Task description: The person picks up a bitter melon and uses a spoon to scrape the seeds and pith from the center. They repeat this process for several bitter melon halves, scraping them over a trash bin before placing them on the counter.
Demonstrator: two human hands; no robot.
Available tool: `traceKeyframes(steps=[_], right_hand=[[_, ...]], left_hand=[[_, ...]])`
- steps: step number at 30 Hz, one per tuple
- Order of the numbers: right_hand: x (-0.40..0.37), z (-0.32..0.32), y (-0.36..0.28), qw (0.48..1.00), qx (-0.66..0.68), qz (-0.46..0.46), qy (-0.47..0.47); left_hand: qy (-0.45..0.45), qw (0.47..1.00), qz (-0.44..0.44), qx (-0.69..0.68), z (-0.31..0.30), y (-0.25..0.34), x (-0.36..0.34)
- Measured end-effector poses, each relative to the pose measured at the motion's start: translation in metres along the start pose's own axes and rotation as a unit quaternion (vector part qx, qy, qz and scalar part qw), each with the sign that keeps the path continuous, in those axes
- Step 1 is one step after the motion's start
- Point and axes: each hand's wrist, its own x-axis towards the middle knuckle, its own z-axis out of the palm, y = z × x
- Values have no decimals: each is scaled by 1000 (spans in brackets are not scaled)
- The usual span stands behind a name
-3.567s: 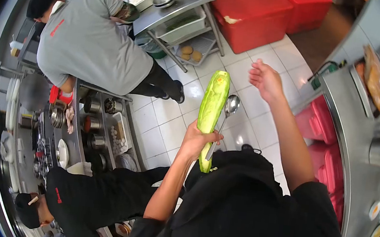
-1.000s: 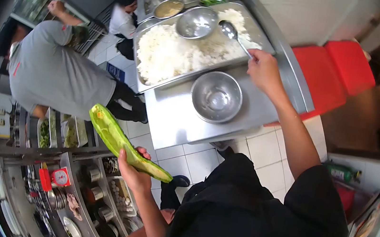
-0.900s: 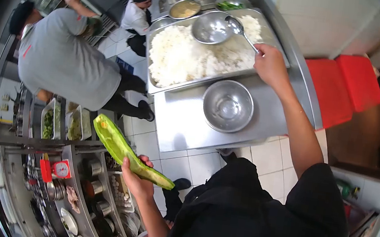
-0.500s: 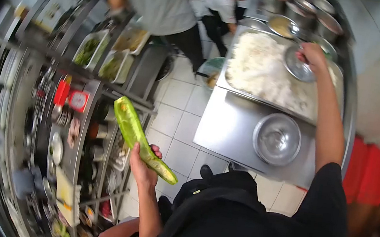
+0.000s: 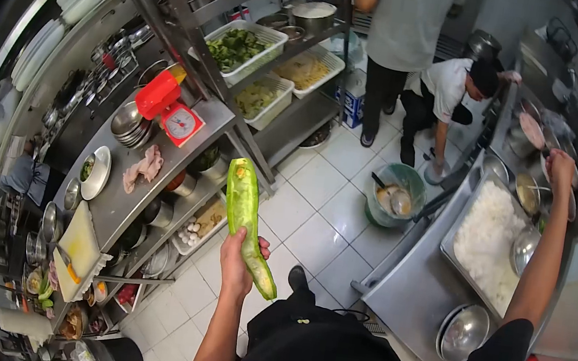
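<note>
In my left hand (image 5: 240, 265) is a long green gourd half (image 5: 243, 207), cut side up. Its inside is hollow, with pale pith and seeds at the ends. My thumb lies over it and my fingers curl round its lower part. My right hand (image 5: 560, 169), stretched out to the far right, is closed on what looks like a large spoon (image 5: 532, 130) with a dark handle. Below that hand, a metal bowl (image 5: 525, 248) rests at the side of a tray of white rice (image 5: 490, 232). Several pots and a pan of yellowish food (image 5: 527, 193) stand close by.
On the left, a steel counter (image 5: 197, 128) bears a red scale (image 5: 180, 122) and a cutting board (image 5: 79, 248) with a knife. Vegetable baskets (image 5: 277, 47) fill shelves ahead. One person stands there; another crouches near a green bucket (image 5: 396, 195). Stacked bowls (image 5: 466, 332) sit at right.
My view has swung left, so the counter and shelves show more fully. The gourd half stays in my left hand, held more upright. My right hand has moved off the metal bowl towards the pots.
</note>
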Motion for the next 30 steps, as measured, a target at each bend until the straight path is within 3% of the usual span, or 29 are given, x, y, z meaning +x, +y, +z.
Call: traceKeyframes(steps=[5, 11, 16, 20, 24, 26, 28, 30], right_hand=[[-71, 137, -112, 992, -9, -48, -113], [-130, 298, -195, 954, -13, -111, -277], [-147, 412, -256, 918, -21, -100, -383], [-132, 508, -299, 891, -9, -155, -427], [-114, 553, -396, 829, 49, -363, -422], [-113, 565, -462, 796, 112, -418, -424], [-117, 575, -527, 755, 64, -533, -378], [-123, 611, -573, 668, 49, -662, -337]], left_hand=[[-12, 999, 34, 32, -19, 48, 64], [23, 996, 82, -10, -39, 83, 106], [93, 987, 128, -34, -42, 101, 132], [146, 974, 166, -49, -30, 114, 157], [202, 955, 205, -69, -2, 120, 185], [228, 945, 220, -75, 16, 124, 198], [252, 936, 232, -82, 33, 128, 213], [273, 927, 242, -90, 46, 129, 224]])
